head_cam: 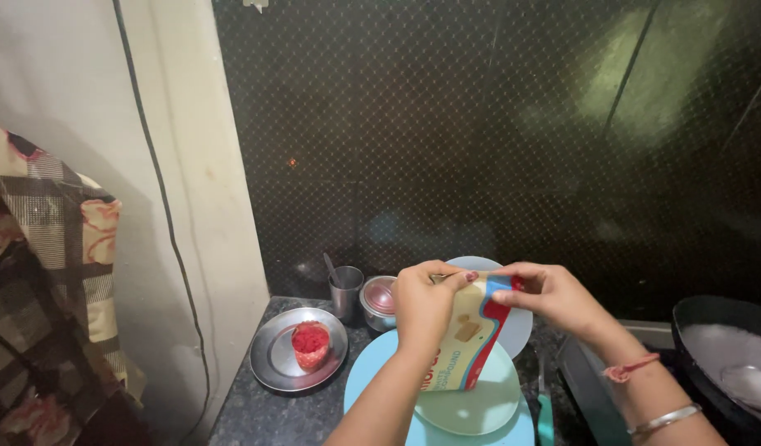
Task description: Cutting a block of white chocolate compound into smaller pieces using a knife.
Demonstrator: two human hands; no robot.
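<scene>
The dark pan (727, 347) is cut off at right.

Both forearms enter from bottom edge, angled up toward frame centre, converging. Left hand (423, 304): fingers curled, thumb and fingertips pinched together at top, knuckles facing camera, wrist straight. Right hand (554, 296): raised to same height, well clear of surface, fingers bent inward toward left hand, thumb pressed against forefinger in pinch. Hands near each other, not touching. Right wrist carries red thread and metal bangle lower on forearm.
</scene>
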